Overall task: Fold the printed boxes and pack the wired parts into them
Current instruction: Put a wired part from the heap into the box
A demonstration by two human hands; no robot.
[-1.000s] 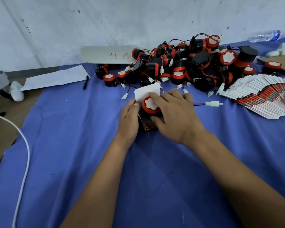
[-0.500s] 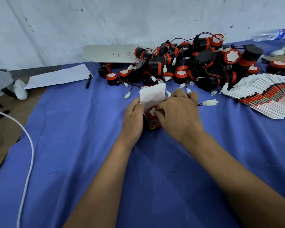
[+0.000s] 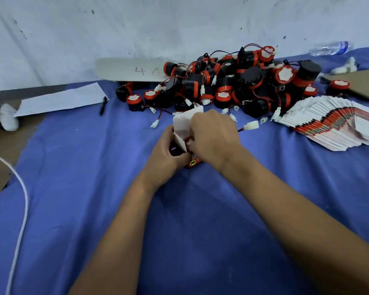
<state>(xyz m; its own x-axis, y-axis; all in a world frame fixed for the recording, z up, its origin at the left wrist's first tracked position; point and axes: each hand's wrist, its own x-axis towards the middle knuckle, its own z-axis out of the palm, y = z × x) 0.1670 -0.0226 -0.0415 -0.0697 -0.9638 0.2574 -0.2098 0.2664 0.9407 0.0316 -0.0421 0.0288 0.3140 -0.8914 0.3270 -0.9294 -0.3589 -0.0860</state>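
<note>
A small printed box stands on the blue cloth at the middle, its white flaps raised. My left hand grips the box's left side. My right hand covers the box's open top with its fingers curled onto a flap and the red part inside. That part's red wire runs out to the right and ends in a white plug. A heap of black-and-red wired parts lies behind. Flat printed boxes are fanned out at the right.
A white sheet and a black pen lie at the back left. A board marked 46 leans by the wall. A white cable crosses the left edge. A plastic bottle and brown cardboard sit at the back right.
The wired part has gone down into the box. Both hands have closed round the box, and the white flaps now stand up between them. The plug stays outside on the right.
</note>
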